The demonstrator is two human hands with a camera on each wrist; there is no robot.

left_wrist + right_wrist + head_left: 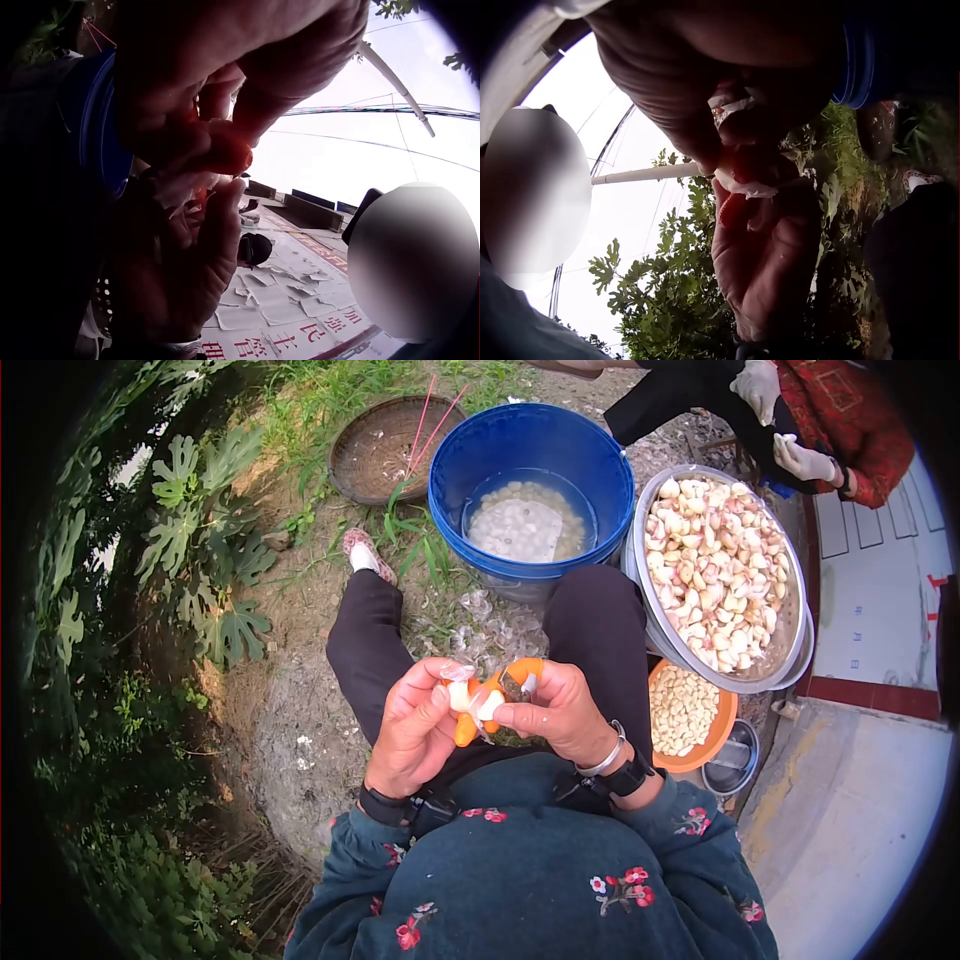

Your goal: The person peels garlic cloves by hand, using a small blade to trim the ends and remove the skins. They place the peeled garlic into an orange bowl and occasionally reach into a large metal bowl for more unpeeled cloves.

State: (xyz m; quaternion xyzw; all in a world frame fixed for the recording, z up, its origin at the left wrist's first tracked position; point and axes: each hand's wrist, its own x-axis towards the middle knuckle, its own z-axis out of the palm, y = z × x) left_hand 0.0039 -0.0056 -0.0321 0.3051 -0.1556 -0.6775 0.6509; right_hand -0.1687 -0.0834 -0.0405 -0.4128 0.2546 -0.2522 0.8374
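In the head view, two white garlic cloves are held close together above the lap. The left hand (pixel 412 728) pinches one clove (pixel 459 696), with a bit of papery skin (pixel 458 672) at its fingertips. The right hand (pixel 556 710) pinches the other clove (pixel 491 706) between thumb and fingers. Orange covers (pixel 465 730) sit on some fingers, and what looks like a small blade or ring shows by the right index finger. Both wrist views are dark; the fingers meet around a pale piece (pixel 751 187) in the right wrist view.
A blue bucket (pixel 450 540) holds cloves in water. Right of it stand a metal basin of unpeeled garlic (pixel 715 570), an orange bowl (pixel 728 712) of peeled cloves and a small metal bowl (pixel 732 760). A wicker tray (pixel 375 450) lies beyond. Another person's gloved hands (pixel 803 460) show at top right.
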